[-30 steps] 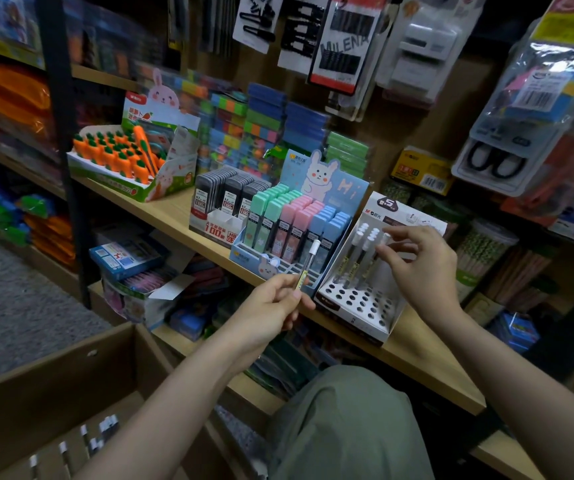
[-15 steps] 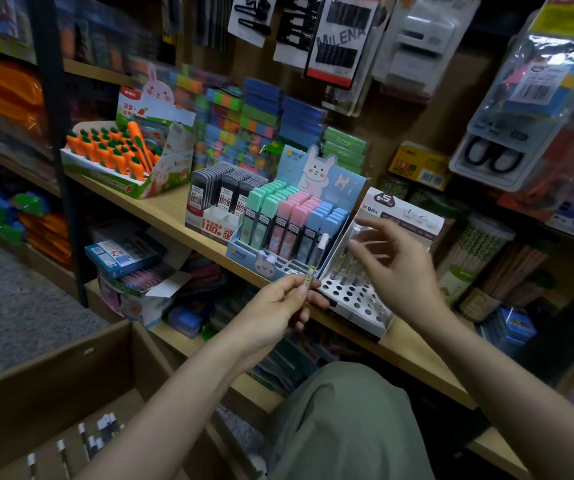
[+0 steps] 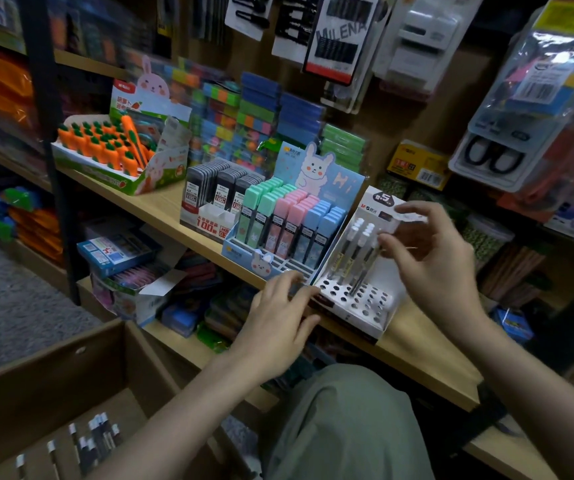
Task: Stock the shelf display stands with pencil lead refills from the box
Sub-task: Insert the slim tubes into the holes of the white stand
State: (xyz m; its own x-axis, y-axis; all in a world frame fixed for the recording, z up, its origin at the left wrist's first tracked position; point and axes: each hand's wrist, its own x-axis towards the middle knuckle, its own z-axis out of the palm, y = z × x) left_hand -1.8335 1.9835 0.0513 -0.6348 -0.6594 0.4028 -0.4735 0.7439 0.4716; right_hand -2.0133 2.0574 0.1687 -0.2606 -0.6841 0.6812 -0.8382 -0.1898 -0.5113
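Three refills stand upright in the back holes of the white stand, which sits on the wooden shelf just right of the pastel bunny display. Most holes in the stand are unfilled, so I judge the stocking is at an early stage.

My right hand is raised beside the tops of the standing refills, fingers loosely curled and slightly apart, thumb and forefinger near the rightmost cap. Blur keeps me from telling whether I am pinching that refill or just touching it; it looks as if I am seating or straightening it.

My left hand lies low at the shelf's front edge, touching the near left corner of the stand. Its fingers are stretched forward and close together, back of the hand up. I cannot tell if anything is held under them.

More refills lie in the cardboard box at my lower left, well apart from the stand.

Next, I expect to need another refill from the box, then a careful vertical drop into a free hole without knocking the ones already standing.

My forearms reach in from below, over my knee.
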